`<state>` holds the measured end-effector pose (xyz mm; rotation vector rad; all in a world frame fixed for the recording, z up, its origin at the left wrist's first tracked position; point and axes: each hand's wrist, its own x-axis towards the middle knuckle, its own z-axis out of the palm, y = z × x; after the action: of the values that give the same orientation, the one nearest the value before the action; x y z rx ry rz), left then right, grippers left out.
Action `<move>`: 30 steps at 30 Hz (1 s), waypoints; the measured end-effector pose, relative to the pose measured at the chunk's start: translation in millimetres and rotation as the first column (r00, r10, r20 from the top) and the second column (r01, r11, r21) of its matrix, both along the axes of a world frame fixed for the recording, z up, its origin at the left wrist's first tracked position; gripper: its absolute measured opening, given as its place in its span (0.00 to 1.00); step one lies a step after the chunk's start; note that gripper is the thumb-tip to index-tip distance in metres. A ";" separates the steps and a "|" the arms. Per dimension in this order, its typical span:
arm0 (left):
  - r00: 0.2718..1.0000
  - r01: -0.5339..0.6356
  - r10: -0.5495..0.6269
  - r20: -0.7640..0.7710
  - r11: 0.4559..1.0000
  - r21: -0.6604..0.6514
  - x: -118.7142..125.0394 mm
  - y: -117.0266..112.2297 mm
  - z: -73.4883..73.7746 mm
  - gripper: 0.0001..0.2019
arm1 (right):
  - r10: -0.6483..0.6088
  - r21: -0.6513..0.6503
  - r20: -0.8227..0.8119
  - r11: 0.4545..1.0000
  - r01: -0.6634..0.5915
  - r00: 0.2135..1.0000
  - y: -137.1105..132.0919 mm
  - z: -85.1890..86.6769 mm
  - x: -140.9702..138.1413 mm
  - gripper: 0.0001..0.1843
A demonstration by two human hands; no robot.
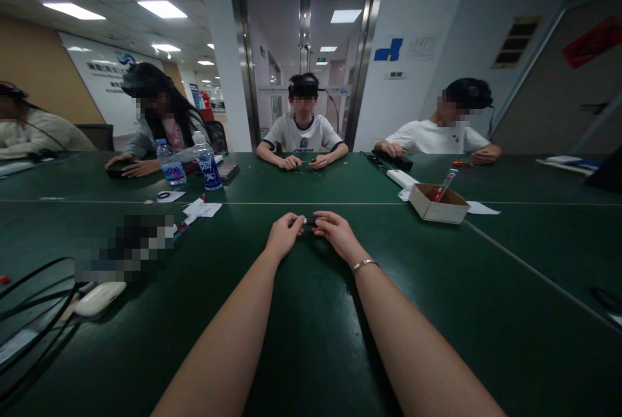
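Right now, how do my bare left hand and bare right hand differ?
The left hand is at the silver end of a small black object; the right hand is at its black end.
The right hand has a silver metal bracelet at the wrist; the left hand has none.
Shared: fingertip grip.

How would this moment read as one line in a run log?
left hand: pinching small black object at silver end | right hand: holding its black end | surface: green table | beyond, rightward: open box
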<state>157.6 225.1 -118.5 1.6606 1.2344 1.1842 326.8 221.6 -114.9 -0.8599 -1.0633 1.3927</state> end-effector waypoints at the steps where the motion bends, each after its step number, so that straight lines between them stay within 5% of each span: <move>1: 1.000 -0.011 0.011 -0.011 1.000 0.001 0.2 -0.6 0.8 0.17 | 0.002 0.001 0.001 1.000 -0.002 1.000 -0.2 0.2 0.1 0.11; 30: 0.980 -0.137 0.134 -0.149 0.991 -0.006 1.6 -5.9 7.6 0.24 | 0.009 0.020 -0.003 1.000 -0.009 1.000 -0.9 -0.4 0.1 0.12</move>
<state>159.2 219.2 -110.8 1.7004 1.4662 1.1435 326.9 220.8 -115.4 -0.8396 -1.0779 1.3882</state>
